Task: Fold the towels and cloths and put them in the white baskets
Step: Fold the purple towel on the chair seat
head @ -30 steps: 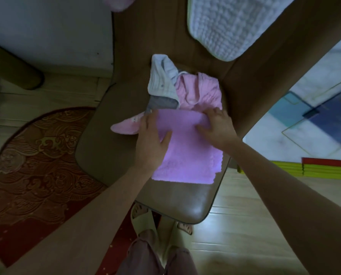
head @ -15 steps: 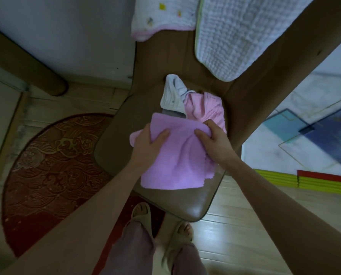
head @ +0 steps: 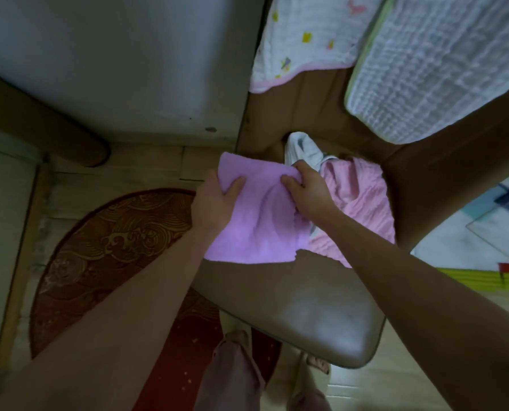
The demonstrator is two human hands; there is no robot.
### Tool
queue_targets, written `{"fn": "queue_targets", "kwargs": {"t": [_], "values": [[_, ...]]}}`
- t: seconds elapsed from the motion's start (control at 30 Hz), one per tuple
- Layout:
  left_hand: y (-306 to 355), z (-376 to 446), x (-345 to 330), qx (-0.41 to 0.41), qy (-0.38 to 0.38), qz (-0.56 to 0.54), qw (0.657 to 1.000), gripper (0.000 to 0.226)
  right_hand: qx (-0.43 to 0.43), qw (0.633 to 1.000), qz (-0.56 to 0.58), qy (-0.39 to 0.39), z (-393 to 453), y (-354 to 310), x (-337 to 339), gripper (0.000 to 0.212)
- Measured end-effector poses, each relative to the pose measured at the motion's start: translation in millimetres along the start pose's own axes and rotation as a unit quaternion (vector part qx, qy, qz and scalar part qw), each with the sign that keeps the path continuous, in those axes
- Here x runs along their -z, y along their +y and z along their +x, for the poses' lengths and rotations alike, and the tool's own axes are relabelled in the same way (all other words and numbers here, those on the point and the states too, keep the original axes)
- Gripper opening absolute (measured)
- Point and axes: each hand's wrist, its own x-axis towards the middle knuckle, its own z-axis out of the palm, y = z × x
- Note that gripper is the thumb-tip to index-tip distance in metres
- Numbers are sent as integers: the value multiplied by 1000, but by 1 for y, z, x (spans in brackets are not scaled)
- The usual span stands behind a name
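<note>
A folded lilac towel [head: 259, 221] hangs in the air over the left edge of a brown chair seat [head: 300, 310]. My left hand [head: 214, 203] grips its upper left corner, thumb on top. My right hand [head: 306, 188] grips its upper right corner. A crumpled pink cloth [head: 363, 203] lies on the seat right of my right hand, with a white and grey cloth [head: 303, 149] behind it against the backrest. No white basket is in view.
A white cloth with coloured prints [head: 306, 40] and a white quilted cloth with a green edge [head: 443, 63] hang over the chair's backrest. A dark red patterned rug [head: 105, 256] lies on the wooden floor to the left. My feet [head: 315, 366] stand under the seat's front edge.
Both hands went from pressing the lilac towel flat on the seat to gripping its top corners, then lifted it up and to the left, off the pink cloth.
</note>
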Motion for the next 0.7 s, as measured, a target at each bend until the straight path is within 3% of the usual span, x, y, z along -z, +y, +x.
{"fn": "queue_targets", "kwargs": {"t": [0.13, 0.23, 0.27, 0.33, 0.43, 0.53, 0.63, 0.7], "values": [[-5, 37, -4, -21, -65, 0, 998, 55, -78, 990, 61, 101, 21, -9, -9, 25], [-11, 42, -3, -147, -49, 105, 982, 65, -87, 962, -116, 230, 21, 4, 0, 44], [-14, 37, -1, -212, -50, 146, 965, 64, -111, 949, -199, 216, 17, 12, 4, 51], [-22, 25, -8, -342, -91, 201, 913, 62, -143, 940, -289, 110, 6, 31, 10, 63], [-45, 18, -23, -406, -184, 283, 849, 64, -152, 934, -324, 1, -8, 48, 9, 77], [-57, 17, -37, -417, -201, 344, 817, 67, -142, 925, -353, 15, -13, 51, 8, 72], [-54, 17, -48, -406, -197, 365, 814, 68, -150, 930, -334, 36, -28, 57, 16, 65], [-46, 15, -57, -391, -205, 374, 816, 72, -204, 929, -300, 68, -50, 63, 28, 59]]}}
